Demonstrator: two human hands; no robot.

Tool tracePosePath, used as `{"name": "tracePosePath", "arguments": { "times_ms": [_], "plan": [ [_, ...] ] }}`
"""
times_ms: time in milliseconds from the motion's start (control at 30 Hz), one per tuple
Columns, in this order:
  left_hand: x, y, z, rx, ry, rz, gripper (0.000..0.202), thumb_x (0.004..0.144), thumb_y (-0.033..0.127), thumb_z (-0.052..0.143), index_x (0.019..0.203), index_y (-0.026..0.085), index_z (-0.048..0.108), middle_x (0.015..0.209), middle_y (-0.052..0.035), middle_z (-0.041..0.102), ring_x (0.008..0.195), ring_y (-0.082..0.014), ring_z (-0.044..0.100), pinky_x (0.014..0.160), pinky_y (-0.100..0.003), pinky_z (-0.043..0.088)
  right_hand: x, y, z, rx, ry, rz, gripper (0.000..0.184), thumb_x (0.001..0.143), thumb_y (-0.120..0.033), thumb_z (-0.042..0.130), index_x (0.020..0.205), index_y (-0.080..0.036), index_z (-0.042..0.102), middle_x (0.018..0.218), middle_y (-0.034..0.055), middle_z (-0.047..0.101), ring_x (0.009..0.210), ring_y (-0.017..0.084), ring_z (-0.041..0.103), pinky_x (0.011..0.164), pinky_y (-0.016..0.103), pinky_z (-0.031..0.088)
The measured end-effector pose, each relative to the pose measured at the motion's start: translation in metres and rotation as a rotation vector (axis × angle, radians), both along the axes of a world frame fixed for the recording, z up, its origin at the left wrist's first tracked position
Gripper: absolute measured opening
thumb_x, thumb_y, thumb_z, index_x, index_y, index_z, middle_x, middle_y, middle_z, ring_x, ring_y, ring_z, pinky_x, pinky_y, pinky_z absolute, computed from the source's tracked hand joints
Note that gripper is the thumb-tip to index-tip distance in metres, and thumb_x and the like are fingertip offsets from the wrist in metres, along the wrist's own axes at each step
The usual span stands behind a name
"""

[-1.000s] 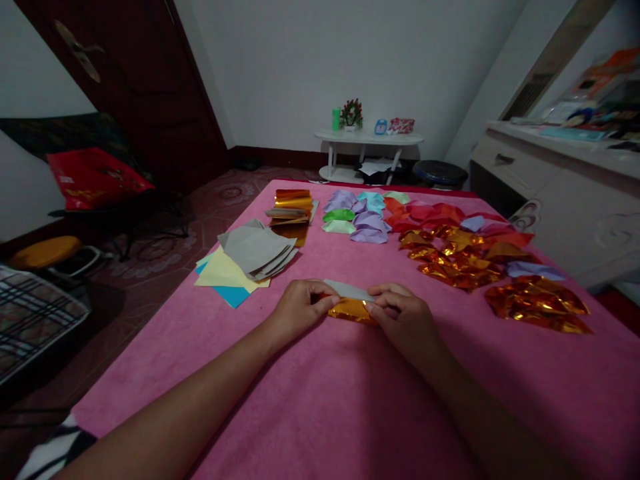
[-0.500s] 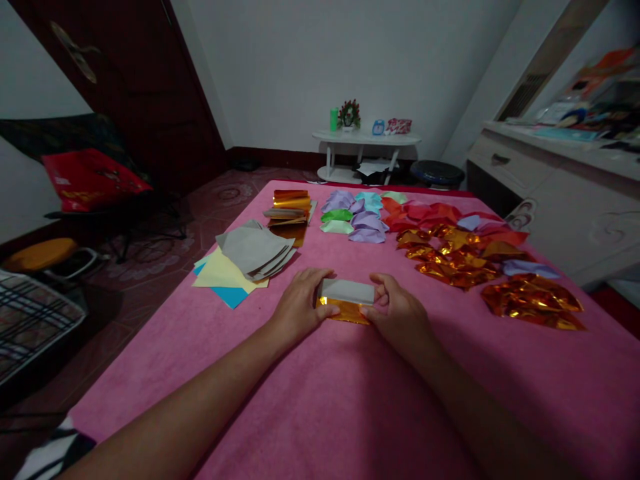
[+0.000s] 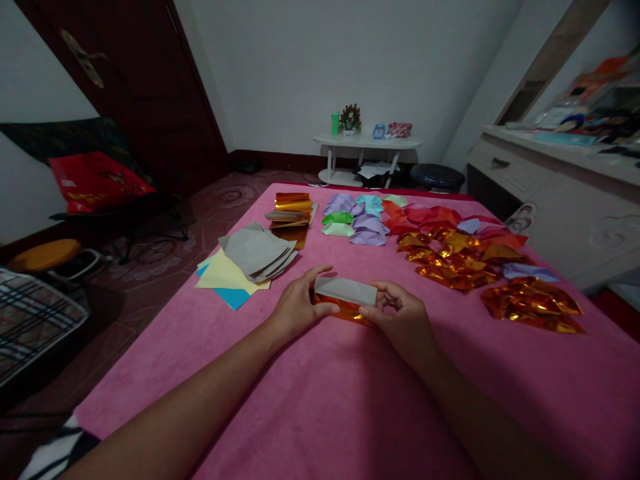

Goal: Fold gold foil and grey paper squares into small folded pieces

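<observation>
A folded sheet of gold foil paper (image 3: 346,291) with a grey back lies between my two hands, near the middle of the pink-covered table (image 3: 310,400). Its grey side faces up along the far half, and shiny gold shows along the near edge. My left hand (image 3: 303,297) grips its left end, thumb on the gold strip and fingers behind. At the right end my right hand (image 3: 403,312) pinches it the same way, with the fingers curled. Further left, a fanned stack of grey-backed sheets (image 3: 257,250) rests over yellow paper (image 3: 230,272) and blue paper (image 3: 233,297).
Behind the stack sit folded gold papers (image 3: 293,207). Folded purple papers (image 3: 367,229) and green papers (image 3: 339,229) stand at the far middle. Red folded papers (image 3: 425,217) and crinkled gold foil pieces (image 3: 457,267) cover the right side. A white side table (image 3: 367,141) stands by the wall.
The folded sheet has tipped slightly, with its left end a little higher and its gold strip darker. My right fingers have shifted a little at its right end.
</observation>
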State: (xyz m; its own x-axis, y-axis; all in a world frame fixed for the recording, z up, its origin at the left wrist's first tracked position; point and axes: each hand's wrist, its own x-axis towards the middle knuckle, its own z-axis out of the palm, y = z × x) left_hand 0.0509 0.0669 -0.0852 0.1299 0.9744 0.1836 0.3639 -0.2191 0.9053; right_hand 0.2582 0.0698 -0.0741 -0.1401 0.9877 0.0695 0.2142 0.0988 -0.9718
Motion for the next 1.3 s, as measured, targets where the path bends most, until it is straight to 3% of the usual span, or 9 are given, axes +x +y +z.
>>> {"name": "tracePosePath", "arguments": {
  "times_ms": [100,200,400,667,833,933,1033,1167,1300],
  "plan": [
    [0.001,-0.001,0.001,-0.125,-0.173,-0.031,0.03,0.068,0.025,0.074,0.094,0.012,0.068,0.081,-0.0051,0.07,0.071,-0.0165,0.064,0.067,-0.028,0.051,-0.003,-0.001,0.002,0.02,0.015,-0.012,0.029,0.063,-0.022,0.07,0.091,-0.018,0.065,0.07,-0.0025,0.056,0.062,0.012,0.053,0.058,0.023,0.045],
    [0.004,-0.004,0.005,-0.169,-0.232,-0.016,0.02,0.066,0.026,0.075,0.076,0.01,0.069,0.071,-0.004,0.069,0.062,-0.0138,0.061,0.061,-0.025,0.049,-0.008,-0.003,0.003,0.017,0.021,-0.027,0.034,0.056,-0.024,0.075,0.089,-0.019,0.065,0.078,-0.0002,0.06,0.067,0.014,0.055,0.06,0.025,0.047],
    [0.011,-0.01,0.012,-0.168,-0.212,-0.04,0.013,0.063,0.02,0.075,0.07,0.01,0.07,0.071,-0.0058,0.07,0.063,-0.0147,0.062,0.061,-0.024,0.048,-0.012,-0.008,0.006,-0.131,0.003,0.052,0.018,0.059,-0.031,0.073,0.064,-0.018,0.062,0.059,-0.0019,0.059,0.054,0.012,0.051,0.051,0.023,0.04],
    [0.008,-0.007,0.007,-0.145,-0.191,0.065,0.025,0.078,0.031,0.061,0.064,0.011,0.066,0.058,-0.0009,0.061,0.053,-0.0109,0.053,0.05,-0.021,0.039,0.0,-0.003,0.005,0.01,-0.219,0.097,0.018,0.076,-0.028,0.056,0.062,-0.019,0.064,0.053,-0.0027,0.057,0.051,0.012,0.052,0.046,0.022,0.035],
    [0.0,-0.002,0.009,-0.051,-0.073,0.265,0.028,0.072,0.036,0.069,0.06,0.012,0.062,0.052,0.0015,0.054,0.048,-0.0091,0.046,0.045,-0.02,0.033,-0.005,-0.011,0.012,-0.201,-0.221,0.058,0.03,0.076,-0.032,0.057,0.049,-0.019,0.053,0.039,-0.003,0.052,0.031,0.01,0.044,0.035,0.021,0.029],
    [-0.004,-0.003,0.014,0.155,0.023,0.333,0.021,0.077,0.032,0.066,0.068,0.014,0.064,0.064,-0.001,0.061,0.058,-0.0117,0.053,0.056,-0.023,0.042,-0.01,-0.015,0.019,-0.288,-0.191,0.02,0.034,0.076,-0.034,0.056,0.046,-0.019,0.05,0.037,-0.002,0.054,0.028,0.008,0.043,0.033,0.02,0.028],
    [-0.002,-0.009,0.018,0.489,0.168,0.165,0.014,0.081,0.03,0.063,0.08,0.017,0.066,0.08,-0.0039,0.066,0.077,-0.015,0.058,0.074,-0.028,0.046,-0.011,-0.014,0.025,-0.335,-0.195,-0.003,0.037,0.078,-0.035,0.053,0.045,-0.019,0.05,0.032,-0.0022,0.05,0.026,0.008,0.04,0.032,0.019,0.026],
    [0.012,-0.018,0.018,0.669,0.42,-0.217,0.042,0.076,0.05,0.066,0.106,0.02,0.063,0.102,-0.0078,0.066,0.095,-0.021,0.058,0.083,-0.035,0.045,-0.009,-0.011,0.025,-0.378,-0.173,-0.002,0.038,0.077,-0.035,0.052,0.044,-0.018,0.051,0.03,-0.0022,0.049,0.026,0.007,0.038,0.032,0.019,0.025],
    [0.027,-0.022,0.015,0.702,0.62,-0.191,0.027,0.088,0.039,0.055,0.104,0.018,0.061,0.1,-0.0074,0.066,0.091,-0.0201,0.057,0.077,-0.033,0.043,-0.008,-0.01,0.019,-0.4,-0.108,0.066,0.039,0.076,-0.036,0.052,0.043,-0.016,0.051,0.033,-0.0008,0.051,0.027,0.006,0.039,0.033,0.018,0.025]
  ]
}}
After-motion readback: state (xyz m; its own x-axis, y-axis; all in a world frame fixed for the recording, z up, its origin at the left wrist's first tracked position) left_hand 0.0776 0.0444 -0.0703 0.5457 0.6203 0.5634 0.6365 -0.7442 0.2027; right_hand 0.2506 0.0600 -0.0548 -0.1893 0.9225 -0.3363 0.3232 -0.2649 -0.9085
